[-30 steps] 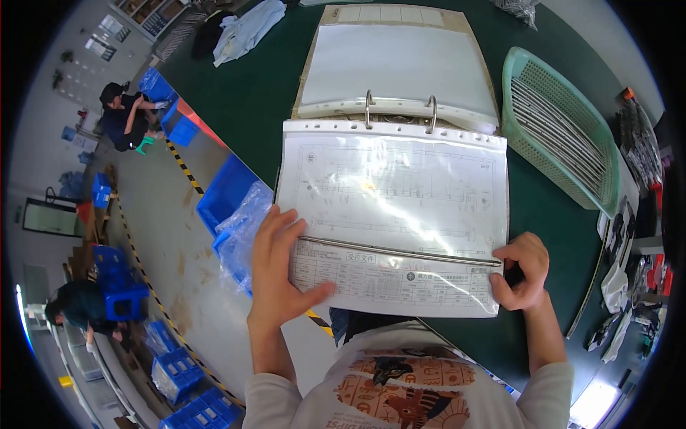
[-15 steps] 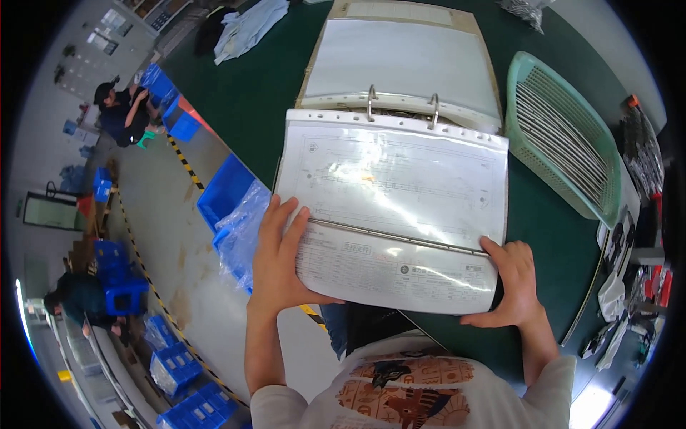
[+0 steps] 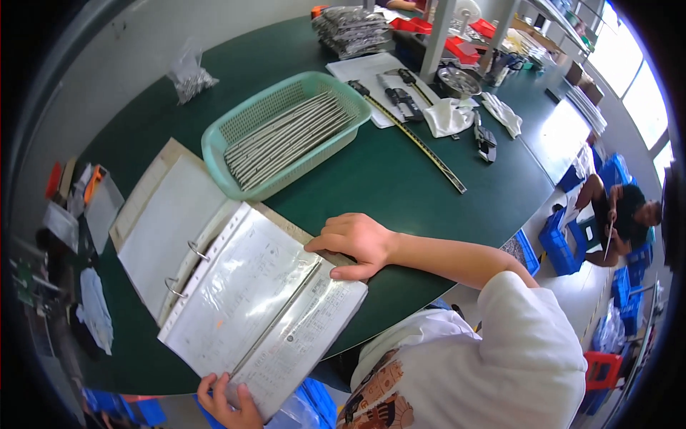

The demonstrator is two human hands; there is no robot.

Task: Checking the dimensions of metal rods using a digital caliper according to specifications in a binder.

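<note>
A ring binder (image 3: 168,214) lies open on the green table, its clear-sleeved drawing page (image 3: 239,275) turned toward me. Across this page rests a thin metal rod (image 3: 279,314). At the page's far right edge my right hand (image 3: 356,244) lies with thumb and forefinger apart, near one end of the rod. My left hand (image 3: 230,404) is at the lower left edge of the page, fingers spread by the rod's other end; part of it is beyond the frame. Beyond the binder, a light green basket (image 3: 268,189) holds several similar metal rods (image 3: 289,139).
Calipers (image 3: 401,100), a long yellow measuring strip (image 3: 418,143) and white gloves (image 3: 450,118) lie beyond the basket. A clear bag of small parts (image 3: 191,82) is at the back left. Cloth (image 3: 95,307) lies at the left. A person (image 3: 629,218) sits beside blue bins at the right.
My view has swung to the right, so the binder now appears turned and lower left, with calipers and gloves in sight. Both hands stay at the page edges; the rod remains on the page.
</note>
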